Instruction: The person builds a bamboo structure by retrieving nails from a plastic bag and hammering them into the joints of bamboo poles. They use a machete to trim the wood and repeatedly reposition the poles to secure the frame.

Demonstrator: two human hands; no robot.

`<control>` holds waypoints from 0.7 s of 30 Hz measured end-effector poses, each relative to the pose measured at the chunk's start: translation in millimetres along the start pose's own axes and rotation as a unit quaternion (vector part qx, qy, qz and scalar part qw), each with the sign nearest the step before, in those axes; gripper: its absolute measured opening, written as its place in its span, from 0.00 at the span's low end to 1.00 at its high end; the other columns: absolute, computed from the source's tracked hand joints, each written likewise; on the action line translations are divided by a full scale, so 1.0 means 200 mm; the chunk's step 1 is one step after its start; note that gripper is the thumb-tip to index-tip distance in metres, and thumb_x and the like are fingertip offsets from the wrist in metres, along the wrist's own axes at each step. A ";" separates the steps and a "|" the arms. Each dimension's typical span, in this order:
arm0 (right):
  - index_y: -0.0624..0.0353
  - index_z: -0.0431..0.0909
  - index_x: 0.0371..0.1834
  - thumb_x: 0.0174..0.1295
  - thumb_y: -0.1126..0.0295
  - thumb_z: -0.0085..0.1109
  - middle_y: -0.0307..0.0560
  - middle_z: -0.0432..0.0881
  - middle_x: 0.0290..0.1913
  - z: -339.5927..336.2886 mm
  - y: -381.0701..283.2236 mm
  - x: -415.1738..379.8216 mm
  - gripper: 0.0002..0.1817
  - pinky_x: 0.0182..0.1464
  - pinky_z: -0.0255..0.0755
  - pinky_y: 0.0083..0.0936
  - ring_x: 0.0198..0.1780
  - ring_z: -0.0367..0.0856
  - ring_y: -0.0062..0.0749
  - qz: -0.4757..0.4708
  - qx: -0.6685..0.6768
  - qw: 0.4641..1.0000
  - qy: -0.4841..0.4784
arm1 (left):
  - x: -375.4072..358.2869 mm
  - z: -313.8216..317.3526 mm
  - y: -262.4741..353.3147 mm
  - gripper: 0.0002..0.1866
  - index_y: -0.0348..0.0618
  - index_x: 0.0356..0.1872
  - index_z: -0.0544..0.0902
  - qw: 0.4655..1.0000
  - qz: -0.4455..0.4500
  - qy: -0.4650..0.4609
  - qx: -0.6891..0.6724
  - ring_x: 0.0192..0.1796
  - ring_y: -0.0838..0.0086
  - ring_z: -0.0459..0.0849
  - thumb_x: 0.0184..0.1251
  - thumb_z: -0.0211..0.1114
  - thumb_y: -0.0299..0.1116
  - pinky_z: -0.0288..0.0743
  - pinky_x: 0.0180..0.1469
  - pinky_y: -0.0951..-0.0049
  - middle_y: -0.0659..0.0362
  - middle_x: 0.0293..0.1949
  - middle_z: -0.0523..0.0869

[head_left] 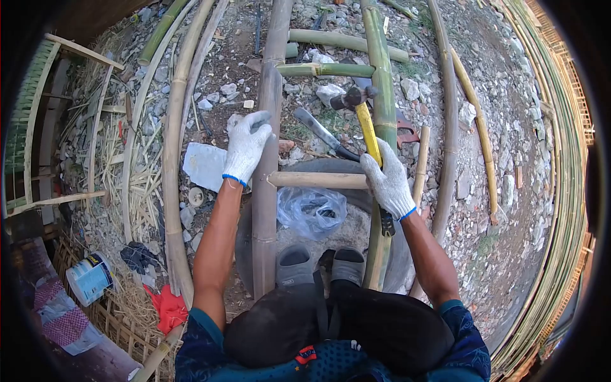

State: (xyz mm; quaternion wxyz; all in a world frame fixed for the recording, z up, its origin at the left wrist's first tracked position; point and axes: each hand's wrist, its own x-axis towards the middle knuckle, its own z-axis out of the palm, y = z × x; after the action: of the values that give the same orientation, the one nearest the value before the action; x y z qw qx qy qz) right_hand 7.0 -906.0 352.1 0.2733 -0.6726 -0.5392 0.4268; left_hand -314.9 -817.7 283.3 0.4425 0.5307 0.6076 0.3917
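A hammer (368,132) with a yellow and black handle is in my right hand (388,181), which wears a white knit glove. Its dark head points away from me, beside the green right-hand bamboo pole (382,83). My left hand (247,148), gloved the same way, is at the greyish left-hand bamboo pole (264,210), with thumb and forefinger apart and nothing visible between them. A pale bamboo rung (318,181) joins the two poles near me, and a green rung (326,70) crosses farther off. Between them lies a curved blade tool (321,130) with a dark handle.
A clear plastic bag (312,210) with dark contents lies before my feet. A red-handled saw (407,130) sits right of the green pole. More bamboo poles (180,83) lie on the rubble. A paint bucket (89,279) and red cloth (168,309) are at lower left.
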 end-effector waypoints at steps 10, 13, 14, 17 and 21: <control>0.60 0.73 0.72 0.77 0.56 0.62 0.65 0.87 0.50 0.10 -0.16 0.37 0.27 0.55 0.79 0.45 0.52 0.89 0.61 -0.037 -0.061 0.996 -0.044 | 0.78 0.16 -0.18 0.14 0.37 0.55 0.90 0.978 0.080 0.193 0.021 0.49 0.69 0.91 0.77 0.68 0.33 0.82 0.56 0.67 0.53 0.48 0.95; 0.61 0.75 0.70 0.76 0.58 0.63 0.60 0.85 0.44 0.13 -0.19 0.47 0.25 0.51 0.78 0.41 0.46 0.85 0.48 -0.089 -0.090 0.992 -0.019 | 0.87 0.21 -0.18 0.14 0.36 0.54 0.91 0.978 0.064 0.198 -0.033 0.52 0.66 0.91 0.77 0.68 0.34 0.81 0.59 0.65 0.50 0.50 0.95; 0.62 0.76 0.68 0.76 0.59 0.64 0.56 0.84 0.40 0.15 -0.18 0.50 0.24 0.49 0.78 0.37 0.41 0.85 0.39 -0.104 -0.098 0.990 -0.009 | 0.88 0.22 -0.17 0.14 0.36 0.54 0.91 0.978 0.058 0.197 -0.045 0.52 0.66 0.91 0.76 0.68 0.34 0.81 0.59 0.65 0.50 0.50 0.95; 0.61 0.75 0.71 0.76 0.59 0.64 0.60 0.86 0.44 0.16 -0.19 0.59 0.26 0.51 0.79 0.39 0.46 0.89 0.46 -0.078 -0.098 0.992 -0.023 | 0.94 0.24 -0.25 0.15 0.35 0.55 0.91 0.976 0.057 0.195 -0.081 0.52 0.66 0.91 0.76 0.68 0.35 0.81 0.59 0.64 0.49 0.50 0.95; 0.60 0.72 0.74 0.76 0.60 0.63 0.66 0.87 0.50 0.18 -0.22 0.65 0.28 0.55 0.80 0.45 0.54 0.89 0.59 -0.116 -0.113 0.987 -0.015 | 0.92 0.21 -0.26 0.16 0.35 0.55 0.91 0.983 0.041 0.177 -0.002 0.54 0.63 0.91 0.77 0.68 0.35 0.80 0.60 0.64 0.48 0.52 0.94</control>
State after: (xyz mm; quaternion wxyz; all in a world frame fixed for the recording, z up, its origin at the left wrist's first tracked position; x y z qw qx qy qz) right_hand -38.5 -772.5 334.7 0.2351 -0.6259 -0.6623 0.3381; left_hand -298.6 -640.7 199.6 0.3120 0.4767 0.6532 0.4987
